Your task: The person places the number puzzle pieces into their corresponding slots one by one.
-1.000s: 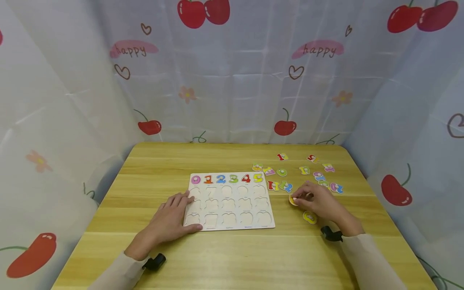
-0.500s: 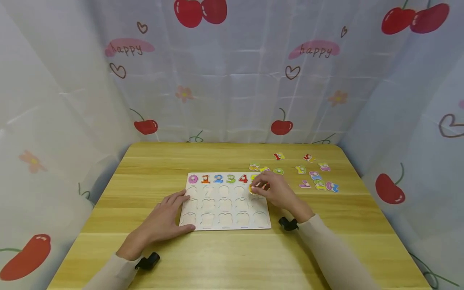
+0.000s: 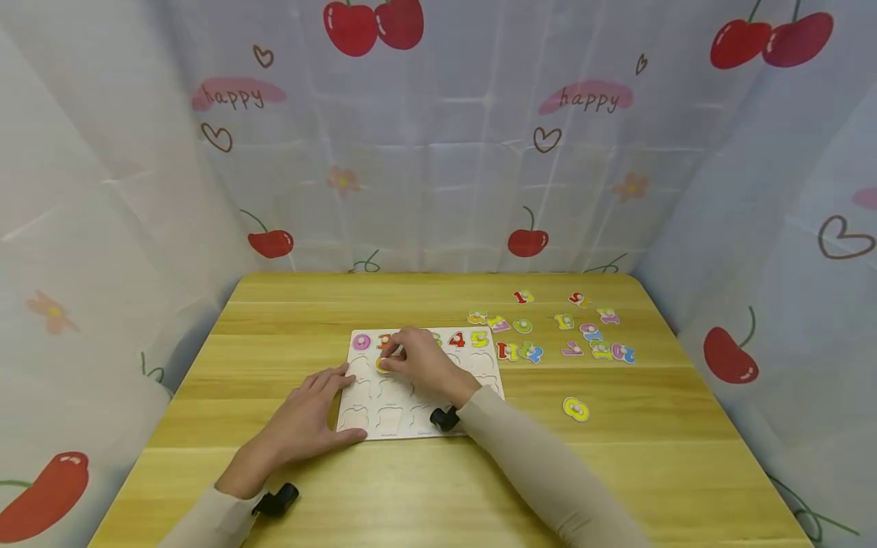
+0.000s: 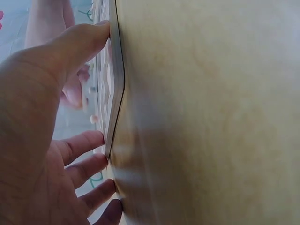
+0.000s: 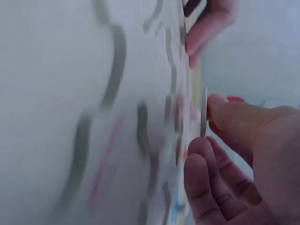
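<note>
A white wooden number puzzle board [image 3: 359, 394] lies flat on the table, numerals 0 to 5 along its top row and bare recesses in the rows below. My left hand [image 3: 308, 415] rests at its left edge, thumb on the near corner and fingers spread; the left wrist view shows the thumb [image 4: 86, 40] touching the rim. My right hand [image 3: 428, 365] pinches a small yellow-orange puzzle piece [image 3: 381, 365] above the second row's left part. Seen edge-on in the right wrist view, the thin piece [image 5: 203, 112] is apart from the board. Its numeral is hidden.
Several loose number pieces [image 3: 563, 322] lie scattered beyond and to the right of the board. A yellow piece [image 3: 575, 409] sits alone nearer the front right. The wooden table [image 3: 438, 487] is enclosed by a cherry-print curtain [image 3: 438, 152].
My right hand has carried the yellow-orange piece leftward from the table's right side to above the board, now covering part of the top row. My left hand has stayed at the board's left edge.
</note>
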Available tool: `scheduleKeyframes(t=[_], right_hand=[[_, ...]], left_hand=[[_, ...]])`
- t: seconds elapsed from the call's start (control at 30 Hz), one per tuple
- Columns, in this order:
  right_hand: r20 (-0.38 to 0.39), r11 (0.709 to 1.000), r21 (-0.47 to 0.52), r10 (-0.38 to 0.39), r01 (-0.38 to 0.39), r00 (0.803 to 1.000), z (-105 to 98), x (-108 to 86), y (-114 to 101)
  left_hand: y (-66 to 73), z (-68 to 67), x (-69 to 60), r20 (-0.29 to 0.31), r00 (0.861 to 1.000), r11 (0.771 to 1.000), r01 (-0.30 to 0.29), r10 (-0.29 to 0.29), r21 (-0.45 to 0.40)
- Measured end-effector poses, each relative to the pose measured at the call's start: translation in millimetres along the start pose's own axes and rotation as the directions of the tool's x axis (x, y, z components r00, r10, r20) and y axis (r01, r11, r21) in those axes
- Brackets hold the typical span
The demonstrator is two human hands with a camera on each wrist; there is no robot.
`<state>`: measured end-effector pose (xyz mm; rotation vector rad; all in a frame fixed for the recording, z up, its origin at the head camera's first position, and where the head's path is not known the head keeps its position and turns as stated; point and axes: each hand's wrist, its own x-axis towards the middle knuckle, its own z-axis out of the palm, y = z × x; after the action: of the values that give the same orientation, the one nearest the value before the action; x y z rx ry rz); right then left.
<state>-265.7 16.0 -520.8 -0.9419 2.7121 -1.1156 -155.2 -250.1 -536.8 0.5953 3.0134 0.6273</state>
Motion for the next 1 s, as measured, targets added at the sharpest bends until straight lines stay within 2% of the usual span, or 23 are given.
scheduleKeyframes(t=[0.17, 0.2, 0.37, 0.4, 0.43, 0.5, 0.6, 0.7, 0.8, 0.9, 1.0], right_hand=[[0.004, 1.000, -0.001, 0.012, -0.012, 1.000, 22.5, 18.7, -10.6], [-0.010, 1.000, -0.024, 0.002, -0.002, 1.000, 32.5, 25.6, -4.5], [0.004, 0.997, -0.077, 0.003, -0.002, 1.000, 40.7, 35.8, -17.6], [-0.005, 0.994, -0.104, -0.013, 0.013, 1.000, 47.4, 38.9, -13.3], [0.012, 0.995, -0.101, -0.002, 0.003, 1.000, 42.7, 37.1, -21.8], [0.013, 0.991, -0.131, -0.005, 0.006, 1.000, 47.5, 41.7, -19.7], [-0.013, 0.987, -0.163, -0.011, 0.009, 1.000, 61.6, 50.0, -4.8], [-0.025, 0.986, -0.166, 0.007, -0.011, 1.000, 65.3, 50.5, 1.1], [-0.028, 0.987, -0.158, 0.009, -0.014, 1.000, 59.2, 43.3, -4.0], [0.003, 0.992, -0.124, 0.024, -0.023, 1.000, 41.6, 31.7, -20.8], [0.014, 0.995, -0.085, 0.049, -0.048, 0.999, 30.3, 22.3, -28.7]], left_hand=[[1.1, -1.3, 0.4, -0.005, 1.000, 1.000, -0.003, 0.003, 0.005], [1.3, -1.6, 0.5, -0.006, 1.000, 1.000, -0.004, 0.004, 0.007], [2.1, -1.9, -0.1, -0.014, 1.000, 1.000, -0.012, 0.012, 0.013], [1.9, -1.5, -0.1, -0.015, 1.000, 1.000, -0.013, 0.014, 0.013], [2.0, -1.5, -0.1, -0.016, 1.000, 1.000, -0.016, 0.017, 0.015], [2.1, -1.3, 0.1, -0.018, 1.000, 1.000, -0.017, 0.017, 0.015], [2.8, -2.1, -0.1, -0.022, 1.000, 1.000, -0.016, 0.017, 0.018], [4.0, -2.7, -0.4, -0.023, 1.000, 1.000, -0.014, 0.014, 0.016], [4.6, -2.6, -0.7, -0.021, 1.000, 1.000, -0.010, 0.010, 0.013], [4.3, -1.9, -0.6, -0.021, 1.000, 1.000, -0.011, 0.011, 0.011], [3.7, -0.8, -0.6, -0.021, 1.000, 1.000, -0.012, 0.012, 0.013]])
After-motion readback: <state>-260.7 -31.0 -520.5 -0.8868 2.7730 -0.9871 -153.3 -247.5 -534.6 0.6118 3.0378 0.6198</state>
